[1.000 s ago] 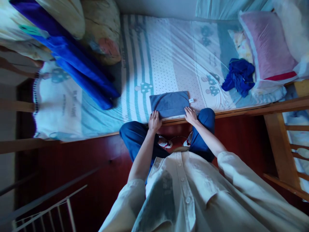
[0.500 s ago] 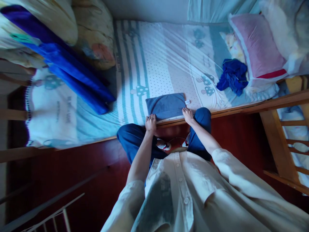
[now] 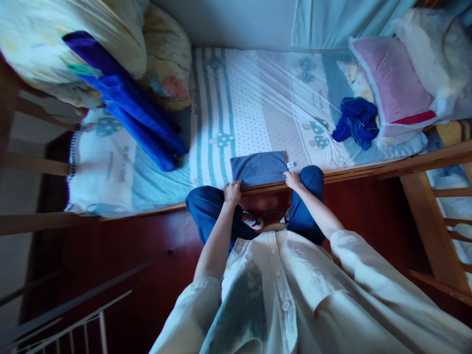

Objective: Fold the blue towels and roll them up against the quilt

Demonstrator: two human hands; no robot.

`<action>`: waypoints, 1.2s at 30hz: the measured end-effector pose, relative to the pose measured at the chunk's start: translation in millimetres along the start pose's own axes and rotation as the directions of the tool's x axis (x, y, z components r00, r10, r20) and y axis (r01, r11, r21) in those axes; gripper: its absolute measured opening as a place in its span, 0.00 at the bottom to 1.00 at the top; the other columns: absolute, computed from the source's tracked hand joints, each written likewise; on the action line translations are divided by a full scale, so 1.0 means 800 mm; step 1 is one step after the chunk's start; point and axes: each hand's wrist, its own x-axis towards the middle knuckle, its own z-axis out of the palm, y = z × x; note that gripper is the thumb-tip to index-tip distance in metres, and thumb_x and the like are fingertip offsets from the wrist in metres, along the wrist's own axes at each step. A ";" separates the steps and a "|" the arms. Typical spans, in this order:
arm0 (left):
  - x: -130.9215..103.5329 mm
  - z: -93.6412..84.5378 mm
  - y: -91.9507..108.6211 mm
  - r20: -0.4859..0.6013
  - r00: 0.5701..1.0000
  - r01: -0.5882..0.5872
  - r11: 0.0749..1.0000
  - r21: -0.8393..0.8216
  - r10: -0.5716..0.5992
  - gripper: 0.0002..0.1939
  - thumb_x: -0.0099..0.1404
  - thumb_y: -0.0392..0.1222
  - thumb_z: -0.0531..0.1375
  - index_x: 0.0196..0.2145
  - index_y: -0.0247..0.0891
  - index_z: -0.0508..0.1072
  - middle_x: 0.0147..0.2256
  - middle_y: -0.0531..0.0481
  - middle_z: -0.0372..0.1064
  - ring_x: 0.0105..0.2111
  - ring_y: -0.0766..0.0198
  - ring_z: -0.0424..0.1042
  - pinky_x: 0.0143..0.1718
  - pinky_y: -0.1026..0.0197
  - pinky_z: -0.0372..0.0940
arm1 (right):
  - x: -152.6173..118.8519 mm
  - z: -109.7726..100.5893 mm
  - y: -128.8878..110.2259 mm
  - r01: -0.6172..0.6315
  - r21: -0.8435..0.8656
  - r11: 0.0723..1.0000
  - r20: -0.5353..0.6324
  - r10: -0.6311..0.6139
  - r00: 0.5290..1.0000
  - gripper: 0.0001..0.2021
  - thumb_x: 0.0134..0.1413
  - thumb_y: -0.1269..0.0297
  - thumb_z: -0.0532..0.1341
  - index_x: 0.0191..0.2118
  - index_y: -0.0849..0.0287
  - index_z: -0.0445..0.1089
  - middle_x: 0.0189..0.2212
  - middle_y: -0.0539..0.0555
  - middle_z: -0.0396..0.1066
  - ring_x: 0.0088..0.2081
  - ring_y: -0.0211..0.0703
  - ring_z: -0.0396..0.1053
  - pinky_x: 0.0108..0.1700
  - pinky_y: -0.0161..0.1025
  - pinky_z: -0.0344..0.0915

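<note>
A grey-blue folded cloth (image 3: 259, 168) with a small white tag lies flat at the front edge of the bed. At its near left corner is my left hand (image 3: 232, 192), fingers curled together on the cloth's edge. My right hand (image 3: 292, 180) pinches the near right corner, just below the tag. The patterned bed sheet (image 3: 250, 113) spreads under the cloth. Both hands are close to my knees.
A long blue roll (image 3: 129, 103) lies across the bed's left part, beside large stuffed bags. Crumpled blue clothing (image 3: 356, 123) and a pink pillow (image 3: 394, 78) are on the right. The wooden bed rail (image 3: 368, 169) runs along the front; a white metal rack (image 3: 86, 319) stands lower left.
The view has shifted, so the bed's left part sits further right. My left hand has slid down slightly at the cloth's near edge, and its fingers are more curled. The cloth remains flat.
</note>
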 end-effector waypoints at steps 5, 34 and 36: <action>0.015 -0.006 -0.009 -0.071 0.989 0.112 0.973 -0.202 -0.128 0.31 0.55 0.28 0.54 0.56 0.32 0.76 0.51 0.36 0.78 0.55 0.49 0.74 0.62 0.50 0.64 | 0.020 0.000 0.006 -0.041 0.237 0.971 -0.095 0.065 0.993 0.20 0.58 0.77 0.61 0.56 0.60 0.76 0.53 0.60 0.77 0.55 0.49 0.74 0.59 0.41 0.67; 0.044 0.010 -0.036 -0.058 0.805 0.527 0.756 -0.388 -0.590 0.13 0.63 0.43 0.58 0.39 0.34 0.79 0.38 0.34 0.80 0.49 0.42 0.77 0.54 0.46 0.68 | 0.055 0.015 0.013 -0.242 0.340 0.909 -0.112 0.295 0.949 0.13 0.63 0.60 0.64 0.32 0.63 0.80 0.34 0.63 0.81 0.43 0.52 0.78 0.43 0.37 0.66; 0.043 0.010 -0.034 -0.052 0.819 0.522 0.778 -0.350 -0.572 0.12 0.62 0.41 0.58 0.39 0.33 0.79 0.39 0.32 0.79 0.49 0.42 0.76 0.55 0.47 0.67 | 0.054 0.016 0.012 -0.238 0.313 0.919 -0.112 0.285 0.952 0.12 0.63 0.61 0.64 0.35 0.63 0.81 0.36 0.65 0.81 0.44 0.53 0.78 0.44 0.38 0.66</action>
